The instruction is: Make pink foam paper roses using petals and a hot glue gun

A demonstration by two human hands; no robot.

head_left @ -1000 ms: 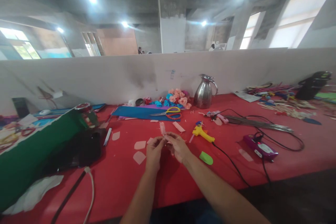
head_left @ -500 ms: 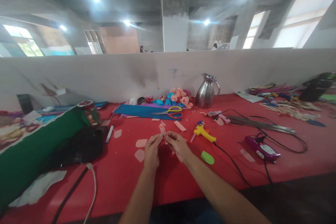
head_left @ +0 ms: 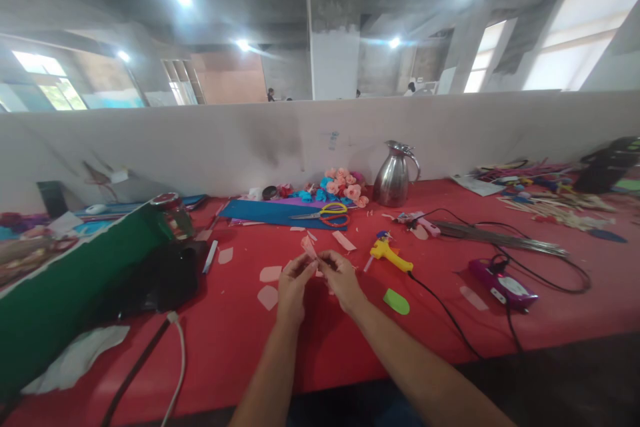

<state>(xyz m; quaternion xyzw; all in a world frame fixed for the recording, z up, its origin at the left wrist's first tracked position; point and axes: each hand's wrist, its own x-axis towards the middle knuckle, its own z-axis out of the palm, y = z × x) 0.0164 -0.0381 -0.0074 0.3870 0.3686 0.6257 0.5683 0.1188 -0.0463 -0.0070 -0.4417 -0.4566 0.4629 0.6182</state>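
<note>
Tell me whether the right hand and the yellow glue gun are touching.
Apart. The head view shows the red tabletop between the right hand and the yellow glue gun.

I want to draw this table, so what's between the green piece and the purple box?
A black cord and a pale pink piece lie between the green piece and the purple box, seen in the head view.

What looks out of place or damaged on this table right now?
Nothing looks spilled or broken. It is only untidy: pink pieces lie scattered on the red table, and the yellow glue gun lies on its side with no stand.
</note>
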